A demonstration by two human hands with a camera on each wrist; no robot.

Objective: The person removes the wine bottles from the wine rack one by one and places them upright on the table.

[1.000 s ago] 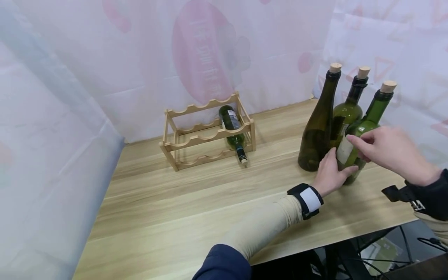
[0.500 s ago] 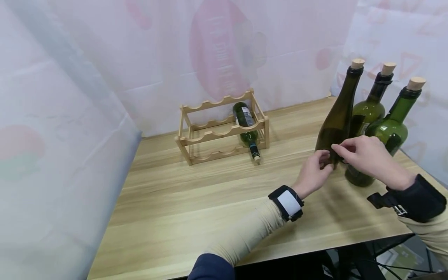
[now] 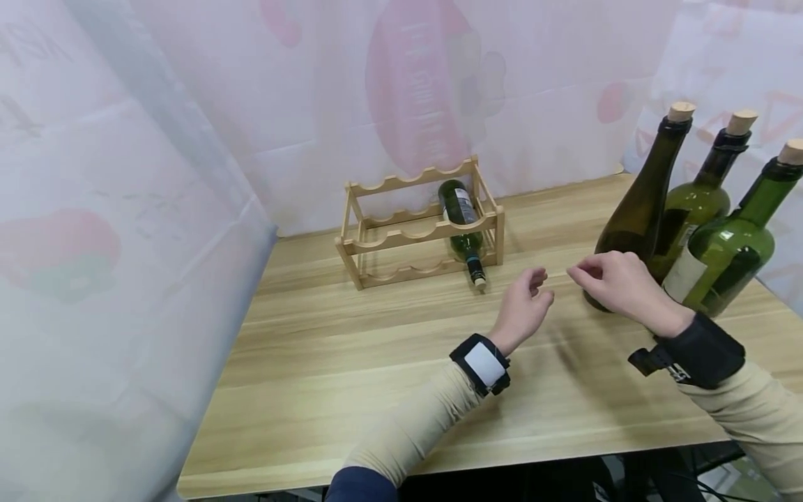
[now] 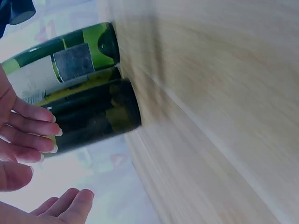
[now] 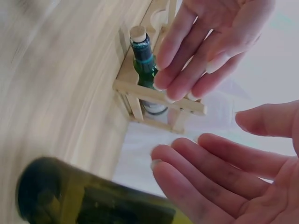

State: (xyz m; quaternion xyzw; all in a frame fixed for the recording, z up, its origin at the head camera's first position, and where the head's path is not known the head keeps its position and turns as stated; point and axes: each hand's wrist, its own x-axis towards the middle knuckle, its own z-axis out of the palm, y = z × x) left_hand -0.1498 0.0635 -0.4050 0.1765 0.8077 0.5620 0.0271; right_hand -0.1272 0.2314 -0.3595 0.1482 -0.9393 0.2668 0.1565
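Observation:
My left hand hovers over the table to the left of the standing bottles, holding nothing, its fingers loosely bent. My right hand is empty too, and overlaps the lower part of a tall dark wine bottle in the head view. Behind that bottle stands an olive-green wine bottle. Nearest on the right is a green wine bottle with a pale label. All three are upright and corked. In the right wrist view, the fingers of my right hand are spread and gently bent, facing the left hand.
A two-tier wooden wine rack stands at the back of the table. One corked green bottle lies in its right end, neck toward me. A printed white curtain encloses the back and sides.
Both hands have moved left, away from the green bottle with the pale label. The head view has turned left, so rack and bottles appear farther right. The bottles still stand.

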